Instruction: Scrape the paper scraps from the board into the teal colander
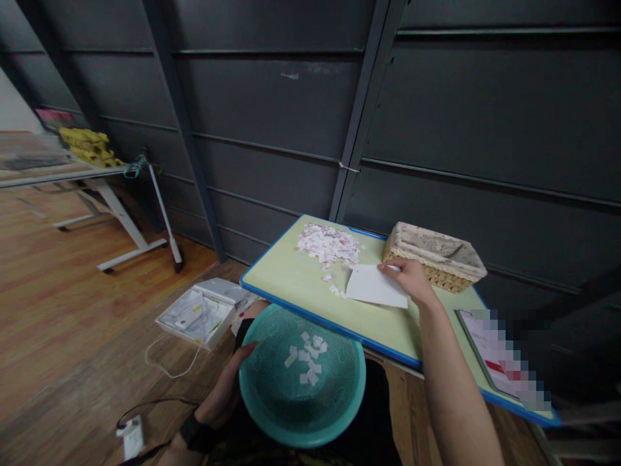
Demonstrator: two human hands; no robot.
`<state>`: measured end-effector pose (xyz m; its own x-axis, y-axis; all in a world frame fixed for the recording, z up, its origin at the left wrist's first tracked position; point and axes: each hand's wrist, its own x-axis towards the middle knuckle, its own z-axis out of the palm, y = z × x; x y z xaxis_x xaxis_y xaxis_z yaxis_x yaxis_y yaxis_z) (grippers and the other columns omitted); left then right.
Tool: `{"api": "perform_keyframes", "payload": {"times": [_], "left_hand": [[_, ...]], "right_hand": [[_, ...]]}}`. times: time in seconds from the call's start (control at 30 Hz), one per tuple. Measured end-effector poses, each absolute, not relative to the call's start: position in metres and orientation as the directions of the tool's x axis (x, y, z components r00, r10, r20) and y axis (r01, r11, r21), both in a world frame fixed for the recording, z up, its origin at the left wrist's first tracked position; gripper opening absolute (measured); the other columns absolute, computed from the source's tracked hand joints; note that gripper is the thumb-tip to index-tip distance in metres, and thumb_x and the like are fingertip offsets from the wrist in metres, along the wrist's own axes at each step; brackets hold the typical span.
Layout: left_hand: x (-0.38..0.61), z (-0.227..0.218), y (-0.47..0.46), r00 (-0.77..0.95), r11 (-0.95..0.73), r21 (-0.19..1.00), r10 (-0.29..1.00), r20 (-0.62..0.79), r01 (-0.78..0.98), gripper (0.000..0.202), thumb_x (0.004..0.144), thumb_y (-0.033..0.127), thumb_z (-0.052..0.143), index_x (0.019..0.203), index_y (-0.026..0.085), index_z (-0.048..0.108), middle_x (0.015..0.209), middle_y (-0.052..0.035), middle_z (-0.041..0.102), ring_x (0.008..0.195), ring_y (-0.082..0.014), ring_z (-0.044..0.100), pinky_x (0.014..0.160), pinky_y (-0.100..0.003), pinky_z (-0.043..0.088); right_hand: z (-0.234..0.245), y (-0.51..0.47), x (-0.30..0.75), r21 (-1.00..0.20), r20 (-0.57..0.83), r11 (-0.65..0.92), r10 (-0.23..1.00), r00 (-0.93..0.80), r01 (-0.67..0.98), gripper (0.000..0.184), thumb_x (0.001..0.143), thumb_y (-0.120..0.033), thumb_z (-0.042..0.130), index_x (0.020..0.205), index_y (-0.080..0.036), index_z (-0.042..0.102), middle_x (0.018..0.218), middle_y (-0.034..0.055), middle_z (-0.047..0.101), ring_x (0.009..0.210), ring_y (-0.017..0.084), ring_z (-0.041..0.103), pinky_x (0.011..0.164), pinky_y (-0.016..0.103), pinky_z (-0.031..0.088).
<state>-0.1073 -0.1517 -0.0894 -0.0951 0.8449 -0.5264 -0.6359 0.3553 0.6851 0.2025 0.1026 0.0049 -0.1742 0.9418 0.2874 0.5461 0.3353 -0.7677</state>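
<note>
My left hand point(228, 388) grips the left rim of a teal plastic basin point(272, 414) held below the table edge. Several small white paper pieces point(306, 362) lie inside the basin. My right hand point(407, 277) reaches over the yellow-green table top point(291, 278) and pinches the far right corner of a white sheet of paper point(373, 288). The sheet lies flat on the table. A heap of small white and pink paper scraps point(327, 244) sits beyond the sheet, with a few loose scraps trailing toward it.
A woven basket point(434, 255) stands on the table right behind my right hand. A clipboard with a printed sheet point(495, 353) lies at the right. On the wooden floor are an open white box point(201, 310), a cable and a power plug point(130, 435). Another table point(72, 171) stands far left.
</note>
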Motion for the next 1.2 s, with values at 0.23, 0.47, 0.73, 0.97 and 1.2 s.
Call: {"api": "perform_keyframes", "payload": {"times": [0.23, 0.47, 0.73, 0.97, 1.2], "left_hand": [[-0.107, -0.090, -0.152, -0.093, 0.336, 0.687, 0.857, -0.507, -0.644, 0.078, 0.084, 0.046, 0.066, 0.150, 0.011, 0.041, 0.111, -0.0092, 0.081, 0.120, -0.0333, 0.066, 0.098, -0.033, 0.055], [-0.107, -0.090, -0.152, -0.102, 0.374, 0.676, 0.826, -0.554, -0.635, 0.073, 0.085, 0.047, 0.065, 0.142, 0.006, 0.048, 0.100, -0.0095, 0.083, 0.118, -0.0342, 0.067, 0.104, -0.037, 0.050], [-0.104, -0.090, -0.152, -0.103, 0.336, 0.685, 0.851, -0.514, -0.646, 0.074, 0.084, 0.045, 0.066, 0.145, 0.008, 0.045, 0.109, -0.0107, 0.082, 0.120, -0.0344, 0.066, 0.104, -0.037, 0.050], [-0.104, -0.089, -0.153, -0.081, 0.353, 0.663, 0.844, -0.530, -0.660, 0.064, 0.084, 0.043, 0.066, 0.140, 0.014, 0.054, 0.105, -0.0051, 0.083, 0.121, -0.0336, 0.065, 0.105, -0.036, 0.050], [-0.105, -0.090, -0.152, -0.091, 0.335, 0.690, 0.860, -0.503, -0.641, 0.065, 0.086, 0.045, 0.064, 0.142, 0.014, 0.051, 0.105, -0.0058, 0.083, 0.121, -0.0333, 0.065, 0.107, -0.038, 0.047]], "right_hand": [[0.001, 0.100, 0.193, -0.833, 0.269, 0.334, 0.941, -0.205, 0.440, 0.042, 0.066, -0.054, 0.069, 0.075, -0.014, 0.080, 0.061, 0.0067, 0.070, 0.050, 0.017, 0.054, 0.046, 0.027, 0.034], [-0.004, 0.104, 0.186, -0.792, 0.373, 0.398, 0.916, -0.148, 0.463, 0.042, 0.070, -0.054, 0.066, 0.078, -0.015, 0.080, 0.078, 0.0100, 0.077, 0.064, 0.022, 0.063, 0.054, 0.029, 0.041], [-0.002, 0.099, 0.186, -0.771, 0.294, 0.401, 0.914, -0.281, 0.496, 0.040, 0.070, -0.052, 0.063, 0.074, -0.016, 0.079, 0.066, 0.0066, 0.074, 0.053, 0.019, 0.059, 0.049, 0.028, 0.039], [-0.003, 0.104, 0.189, -0.728, 0.386, 0.425, 0.903, -0.192, 0.538, 0.042, 0.072, -0.054, 0.062, 0.077, -0.016, 0.079, 0.076, 0.0101, 0.077, 0.062, 0.023, 0.063, 0.057, 0.032, 0.042], [-0.005, 0.109, 0.197, -0.740, 0.426, 0.362, 0.904, -0.021, 0.567, 0.044, 0.072, -0.054, 0.062, 0.081, -0.014, 0.080, 0.073, 0.0093, 0.075, 0.065, 0.024, 0.062, 0.060, 0.032, 0.041]]}}
